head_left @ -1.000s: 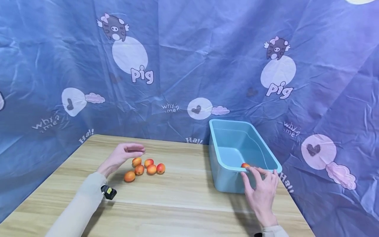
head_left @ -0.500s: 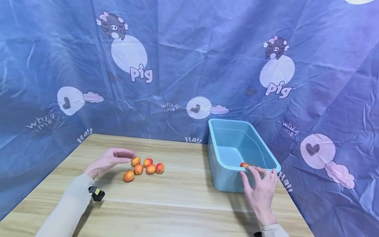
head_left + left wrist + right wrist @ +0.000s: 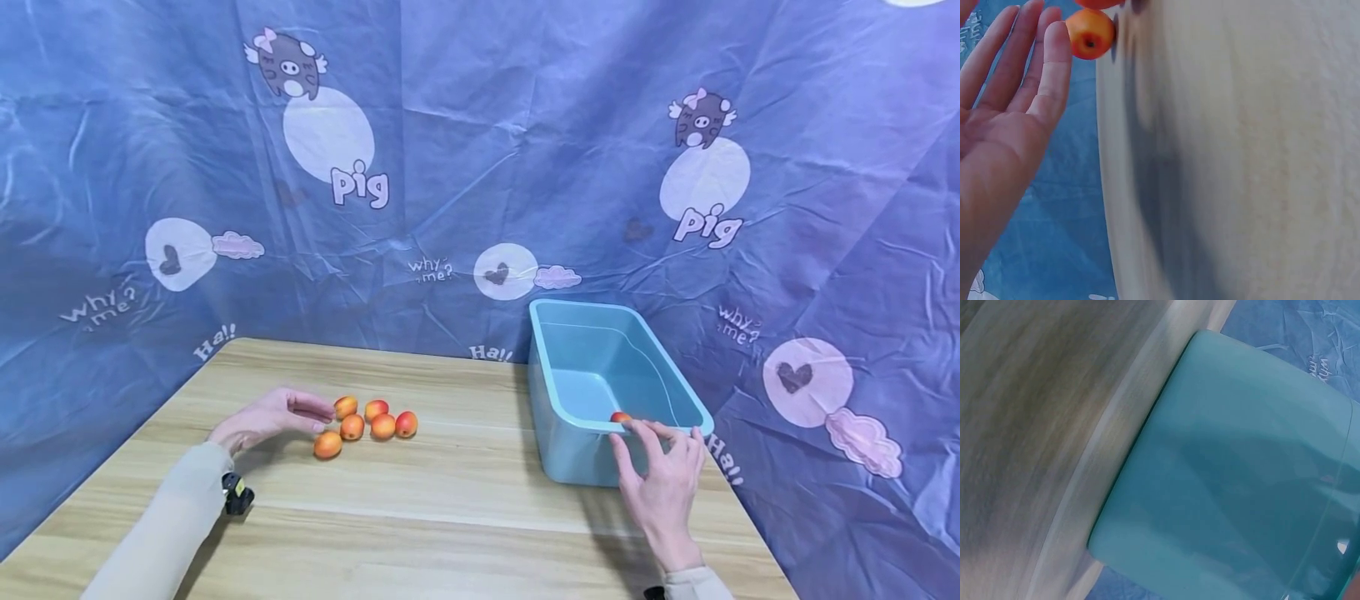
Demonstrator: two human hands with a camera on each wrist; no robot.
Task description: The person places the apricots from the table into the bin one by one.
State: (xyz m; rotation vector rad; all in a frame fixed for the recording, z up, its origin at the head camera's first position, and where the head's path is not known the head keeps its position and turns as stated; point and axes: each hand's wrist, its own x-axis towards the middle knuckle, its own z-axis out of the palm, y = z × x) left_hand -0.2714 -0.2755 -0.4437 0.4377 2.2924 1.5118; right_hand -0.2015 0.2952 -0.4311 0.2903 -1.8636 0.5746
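Observation:
Several small orange-red fruits [image 3: 352, 427], like apricots, lie grouped on the wooden table in the head view. My left hand [image 3: 273, 419] is at the left side of the group, its fingers extended and holding nothing. In the left wrist view a fruit [image 3: 1090, 34] with a dark spot at its end shows right beside a fingertip; whether they touch I cannot tell. My right hand [image 3: 663, 479] grips the near rim of a light blue plastic bin [image 3: 551, 387], fingers over the edge. Just behind that rim one orange-red fruit [image 3: 620, 417] is partly visible.
The wooden table [image 3: 450, 508] extends in front of the bin and fruits. A blue printed cloth [image 3: 450, 167] hangs behind the table and along both sides. In the right wrist view the bin's outer wall [image 3: 1229, 469] fills much of the frame.
My left hand has moved left from above the fruits, then down beside them. The right hand, the bin and the fruits stay where they were.

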